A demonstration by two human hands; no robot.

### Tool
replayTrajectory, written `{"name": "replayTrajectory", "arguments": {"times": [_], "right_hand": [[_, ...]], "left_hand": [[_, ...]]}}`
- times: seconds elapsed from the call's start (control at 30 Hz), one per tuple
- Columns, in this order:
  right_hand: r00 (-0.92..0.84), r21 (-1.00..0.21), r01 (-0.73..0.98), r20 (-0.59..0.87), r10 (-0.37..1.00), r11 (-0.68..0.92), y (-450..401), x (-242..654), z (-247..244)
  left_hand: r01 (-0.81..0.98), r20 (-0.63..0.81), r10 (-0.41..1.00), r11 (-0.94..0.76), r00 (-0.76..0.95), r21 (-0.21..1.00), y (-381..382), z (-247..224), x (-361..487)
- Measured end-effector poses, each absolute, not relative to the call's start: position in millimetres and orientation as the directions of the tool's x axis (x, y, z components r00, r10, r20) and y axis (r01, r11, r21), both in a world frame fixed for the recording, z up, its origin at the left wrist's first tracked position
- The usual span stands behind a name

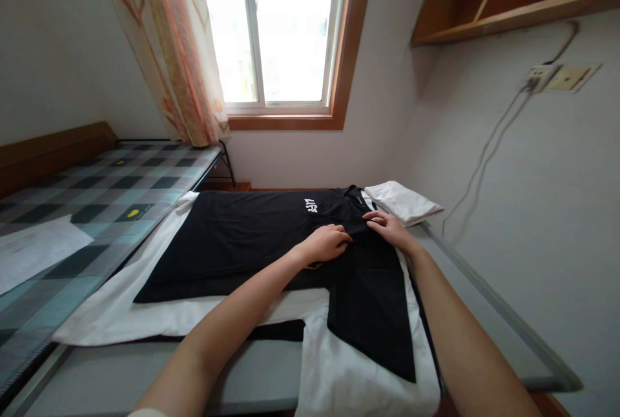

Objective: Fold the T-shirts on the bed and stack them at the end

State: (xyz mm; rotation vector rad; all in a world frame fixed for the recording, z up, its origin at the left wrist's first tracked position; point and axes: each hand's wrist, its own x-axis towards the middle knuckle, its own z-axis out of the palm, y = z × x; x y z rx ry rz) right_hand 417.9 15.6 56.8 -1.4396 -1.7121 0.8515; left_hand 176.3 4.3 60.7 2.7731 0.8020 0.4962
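A black T-shirt (252,230) with white lettering on the chest lies spread out, its collar toward the right. Beneath it, a white shirt (116,307) shows along the hem, side and sleeve. My left hand (327,243) rests on the black T-shirt below the lettering, fingers curled and closed on the cloth; the fingertips are partly hidden. Near the collar and shoulder, my right hand (391,230) pinches the black fabric between thumb and fingers. Another dark layer shows under the white shirt's lower edge.
The clothes lie on a grey folding table (261,378) with a metal rim. To the left stands a bed with a checked cover (155,172) and a paper sheet (41,249). A wall socket (541,75) with a hanging cable is on the right, below a wooden shelf (513,13).
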Motion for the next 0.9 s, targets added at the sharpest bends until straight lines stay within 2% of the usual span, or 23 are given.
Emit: {"name": "replayTrajectory", "arguments": {"times": [0.13, 0.3, 0.5, 0.73, 0.9], "right_hand": [[-0.073, -0.851, 0.509, 0.105, 0.992, 0.128, 16.0, 415.8, 56.0], [-0.030, -0.827, 0.559, 0.057, 0.998, 0.064, 16.6, 417.7, 55.5], [-0.024, -0.840, 0.540, 0.045, 0.999, 0.051, 17.2, 419.8, 53.9], [-0.080, -0.815, 0.538, 0.208, 0.975, 0.218, 12.9, 413.8, 61.4], [-0.119, -0.778, 0.584, 0.200, 0.973, 0.231, 6.8, 414.5, 71.2]], "left_hand": [[0.471, 0.274, 0.584, -0.795, 0.764, 0.381, 12.9, 58.5, 193.7], [0.418, 0.385, 0.586, -0.796, 0.713, 0.438, 10.9, 44.3, 202.3], [0.512, 0.391, 0.618, -0.785, 0.682, 0.348, 5.2, 38.1, 199.0], [0.619, 0.350, 0.663, -0.747, 0.662, 0.243, 2.3, 39.0, 199.5], [0.630, 0.344, 0.671, -0.739, 0.656, 0.240, 1.1, 40.0, 199.9]]}}
